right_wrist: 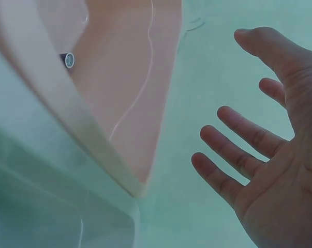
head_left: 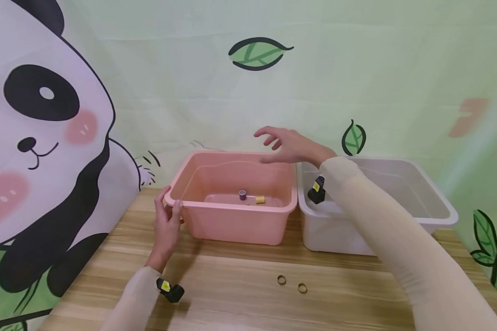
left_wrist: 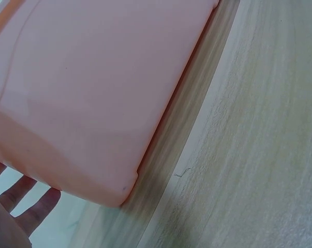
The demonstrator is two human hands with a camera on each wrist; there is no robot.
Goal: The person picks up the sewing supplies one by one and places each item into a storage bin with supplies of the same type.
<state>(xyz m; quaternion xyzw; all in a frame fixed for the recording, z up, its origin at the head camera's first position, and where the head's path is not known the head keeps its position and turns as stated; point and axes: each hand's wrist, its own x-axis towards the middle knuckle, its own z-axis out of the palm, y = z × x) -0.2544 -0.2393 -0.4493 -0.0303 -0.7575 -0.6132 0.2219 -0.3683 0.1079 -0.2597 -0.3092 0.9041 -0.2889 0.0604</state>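
Note:
A pink plastic tub (head_left: 232, 225) stands on the wooden table, and my left hand (head_left: 167, 225) grips its front left corner, thumb at the rim and fingers along the side. In the left wrist view, fingertips (left_wrist: 44, 204) lie against the tub's wall. Inside the tub are a small dark cylinder (head_left: 242, 195) with a pale hollow end and a small yellow cylinder (head_left: 260, 200). My right hand (head_left: 291, 146) is raised over the back, where the two tubs meet. Its fingers are spread, with nothing in them, as the right wrist view shows.
A light grey tub (head_left: 339, 236) stands right beside the pink one, under my right forearm. Two small gold-coloured rings, one ring (head_left: 281, 280) left of the other ring (head_left: 302, 288), lie on the table in front. Behind hangs a cloth backdrop (head_left: 182, 92) with a panda and leaves.

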